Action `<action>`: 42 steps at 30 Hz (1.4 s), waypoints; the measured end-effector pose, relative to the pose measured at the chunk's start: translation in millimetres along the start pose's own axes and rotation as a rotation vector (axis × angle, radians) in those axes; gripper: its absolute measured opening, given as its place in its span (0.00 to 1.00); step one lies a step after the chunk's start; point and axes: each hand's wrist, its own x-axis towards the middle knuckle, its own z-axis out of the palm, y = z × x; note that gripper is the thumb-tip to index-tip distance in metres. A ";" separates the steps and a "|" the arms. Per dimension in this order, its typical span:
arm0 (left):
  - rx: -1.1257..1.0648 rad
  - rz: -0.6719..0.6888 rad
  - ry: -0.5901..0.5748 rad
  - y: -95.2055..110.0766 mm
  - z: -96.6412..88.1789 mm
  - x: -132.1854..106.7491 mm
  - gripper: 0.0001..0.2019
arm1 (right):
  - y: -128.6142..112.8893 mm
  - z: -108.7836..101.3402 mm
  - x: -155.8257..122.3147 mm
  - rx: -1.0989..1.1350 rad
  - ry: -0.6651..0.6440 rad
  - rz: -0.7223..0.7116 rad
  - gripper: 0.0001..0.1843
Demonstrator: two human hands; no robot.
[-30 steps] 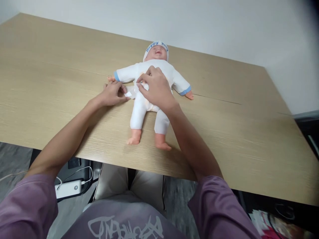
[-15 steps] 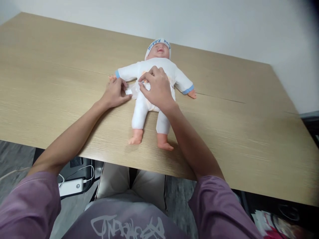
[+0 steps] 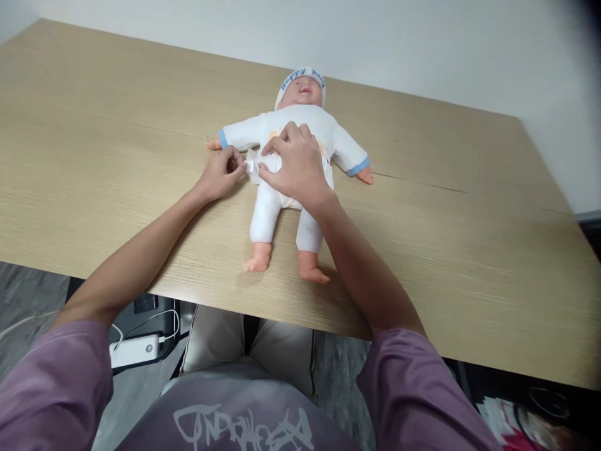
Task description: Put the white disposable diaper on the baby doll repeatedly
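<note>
A baby doll [image 3: 310,119] in a white outfit with blue cuffs and a white cap lies on its back, feet toward me. Round its hips is a white diaper [image 3: 275,164], whose side wing spreads out at the doll's left-of-picture hip. My left hand [image 3: 221,172] pinches the small white tab at the end of that wing between thumb and fingertips. Across the doll's belly lies my right hand [image 3: 300,163], its fingers curled and its thumb and index at the diaper's front edge. It covers much of the diaper front.
The doll lies on a wooden table [image 3: 141,150] with a seam running across it, against a pale wall [image 3: 399,50]. Below the front edge, a white power bank [image 3: 134,352] with a cable rests on a black surface. Papers and packets [image 3: 511,419] are at the lower right.
My left fingers have closed on the tab and moved slightly right, toward the doll's hip. My right thumb has shifted a little at the diaper's edge; the doll stays in place.
</note>
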 end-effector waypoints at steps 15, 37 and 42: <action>-0.286 0.006 -0.065 -16.2 8.7 4.0 0.31 | -0.4 -0.2 0.7 0.016 -0.040 0.014 0.14; -0.520 -0.156 -0.009 30.2 2.8 40.9 0.35 | -6.3 -6.6 4.2 -0.022 -0.087 0.055 0.49; -0.428 -0.119 -0.076 64.0 17.1 58.6 0.34 | -0.3 -17.0 7.7 0.170 -0.072 0.057 0.53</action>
